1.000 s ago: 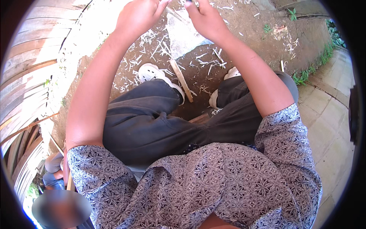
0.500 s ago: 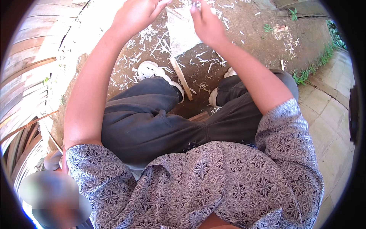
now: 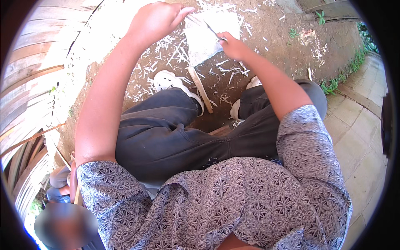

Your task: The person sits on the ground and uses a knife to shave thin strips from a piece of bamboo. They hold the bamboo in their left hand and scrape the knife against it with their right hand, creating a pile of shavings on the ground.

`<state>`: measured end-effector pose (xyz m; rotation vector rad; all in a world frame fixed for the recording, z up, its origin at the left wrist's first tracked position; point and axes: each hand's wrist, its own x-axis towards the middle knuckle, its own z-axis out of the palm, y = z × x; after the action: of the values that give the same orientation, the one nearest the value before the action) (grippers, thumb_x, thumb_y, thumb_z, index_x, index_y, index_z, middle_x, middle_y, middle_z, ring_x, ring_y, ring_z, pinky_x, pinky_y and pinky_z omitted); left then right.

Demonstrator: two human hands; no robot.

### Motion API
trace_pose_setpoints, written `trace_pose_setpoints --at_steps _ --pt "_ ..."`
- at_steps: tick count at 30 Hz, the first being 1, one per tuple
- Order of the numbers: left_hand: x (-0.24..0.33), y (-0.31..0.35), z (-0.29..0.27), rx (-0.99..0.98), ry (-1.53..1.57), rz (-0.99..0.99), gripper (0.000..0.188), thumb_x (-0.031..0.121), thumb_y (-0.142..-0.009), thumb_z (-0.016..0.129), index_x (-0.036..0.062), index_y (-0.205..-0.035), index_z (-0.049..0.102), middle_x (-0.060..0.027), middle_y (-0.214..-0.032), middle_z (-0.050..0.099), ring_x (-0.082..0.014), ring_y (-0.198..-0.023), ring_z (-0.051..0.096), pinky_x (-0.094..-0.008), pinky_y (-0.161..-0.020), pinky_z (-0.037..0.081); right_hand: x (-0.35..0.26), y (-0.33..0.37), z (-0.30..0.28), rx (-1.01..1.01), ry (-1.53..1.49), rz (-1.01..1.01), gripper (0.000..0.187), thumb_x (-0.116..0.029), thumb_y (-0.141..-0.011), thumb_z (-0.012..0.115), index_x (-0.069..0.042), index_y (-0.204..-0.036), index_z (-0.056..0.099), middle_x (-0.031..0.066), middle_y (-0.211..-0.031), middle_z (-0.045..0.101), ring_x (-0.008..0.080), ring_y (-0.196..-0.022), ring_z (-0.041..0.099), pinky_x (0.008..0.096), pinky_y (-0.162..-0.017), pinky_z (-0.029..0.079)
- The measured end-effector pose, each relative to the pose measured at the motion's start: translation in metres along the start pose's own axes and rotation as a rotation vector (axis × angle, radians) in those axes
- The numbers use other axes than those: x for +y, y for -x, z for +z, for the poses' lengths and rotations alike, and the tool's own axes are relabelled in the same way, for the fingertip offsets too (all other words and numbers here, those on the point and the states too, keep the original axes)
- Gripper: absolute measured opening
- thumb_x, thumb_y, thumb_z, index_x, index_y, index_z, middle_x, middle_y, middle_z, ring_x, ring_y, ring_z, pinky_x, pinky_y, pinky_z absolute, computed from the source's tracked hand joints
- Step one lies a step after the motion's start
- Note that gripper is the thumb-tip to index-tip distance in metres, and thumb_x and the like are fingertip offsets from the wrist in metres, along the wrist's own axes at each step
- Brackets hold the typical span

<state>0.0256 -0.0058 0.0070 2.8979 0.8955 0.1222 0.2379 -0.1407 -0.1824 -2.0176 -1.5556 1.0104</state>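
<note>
My left hand (image 3: 156, 21) is raised at the upper middle, its fingers closed with the thumb stretched along a thin pale strip (image 3: 193, 18) that looks like wood or bamboo. Lower and to the right, my right hand (image 3: 234, 46) is closed round the handle of a knife (image 3: 213, 31). Its thin dark blade slants up and left toward the strip; whether the two touch I cannot tell. Beneath both hands a white sheet (image 3: 204, 52) lies on the earth, with pale shavings around it.
A flat wooden stick (image 3: 200, 88) slants between my white shoes (image 3: 167, 80). Many shavings (image 3: 152, 64) litter the soil. Planks (image 3: 39, 48) line the left, paving tiles (image 3: 354, 121) the right. Another person (image 3: 62, 223) is at the lower left.
My right hand has drawn down and toward me with the knife, whose blade now shows. My left hand has shifted slightly down and right.
</note>
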Motion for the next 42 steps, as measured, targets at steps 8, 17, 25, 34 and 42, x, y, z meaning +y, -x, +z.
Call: trace_pose_setpoints --at_steps 8,17,25,34,42 --pt "-0.016 0.019 -0.006 -0.072 0.044 -0.027 0.041 0.04 -0.105 0.055 0.003 -0.095 0.069 -0.0185 -0.071 0.065 -0.0386 -0.071 0.065 -0.0469 -0.069 0.052 -0.128 0.025 -0.061 0.162 -0.257 -0.031 0.041 -0.038 -0.108 0.046 -0.022 -0.146 0.05 0.0124 -0.085 0.068 0.0248 -0.081 0.068 0.0408 -0.079 0.052" --pt "0.01 0.013 -0.028 -0.075 0.099 0.036 0.042 0.04 -0.106 0.053 0.0033 -0.091 0.064 -0.0191 -0.071 0.065 -0.0392 -0.072 0.066 -0.0479 -0.069 0.052 -0.143 0.034 -0.074 0.163 -0.487 -0.16 0.04 -0.036 -0.11 0.044 -0.012 -0.14 0.053 0.0072 -0.072 0.058 0.0203 -0.07 0.062 0.0379 -0.072 0.051" --pt "-0.007 0.008 0.013 0.026 -0.03 0.041 0.044 0.043 -0.107 0.051 0.0053 -0.088 0.063 -0.0173 -0.066 0.064 -0.0382 -0.066 0.066 -0.047 -0.062 0.052 -0.081 0.04 -0.027 0.047 -0.285 -0.042 0.042 -0.038 -0.11 0.043 -0.014 -0.145 0.048 0.0076 -0.081 0.06 0.0198 -0.075 0.06 0.0372 -0.075 0.05" --pt "-0.002 0.016 0.009 0.086 -0.057 0.059 0.044 0.043 -0.107 0.05 0.0064 -0.086 0.061 -0.0162 -0.063 0.062 -0.0386 -0.064 0.066 -0.047 -0.061 0.052 -0.122 0.049 -0.06 0.038 -0.363 -0.095 0.044 -0.032 -0.109 0.044 -0.015 -0.15 0.044 0.0182 -0.088 0.067 0.0334 -0.086 0.069 0.0457 -0.086 0.052" --pt "-0.005 0.019 0.01 0.048 -0.061 -0.012 0.044 0.043 -0.108 0.049 0.0074 -0.086 0.061 -0.0147 -0.065 0.065 -0.037 -0.066 0.068 -0.0468 -0.062 0.053 -0.157 0.055 -0.081 0.221 -0.461 -0.221 0.037 -0.032 -0.109 0.046 -0.012 -0.139 0.049 0.0206 -0.082 0.066 0.0359 -0.079 0.069 0.0466 -0.077 0.052"
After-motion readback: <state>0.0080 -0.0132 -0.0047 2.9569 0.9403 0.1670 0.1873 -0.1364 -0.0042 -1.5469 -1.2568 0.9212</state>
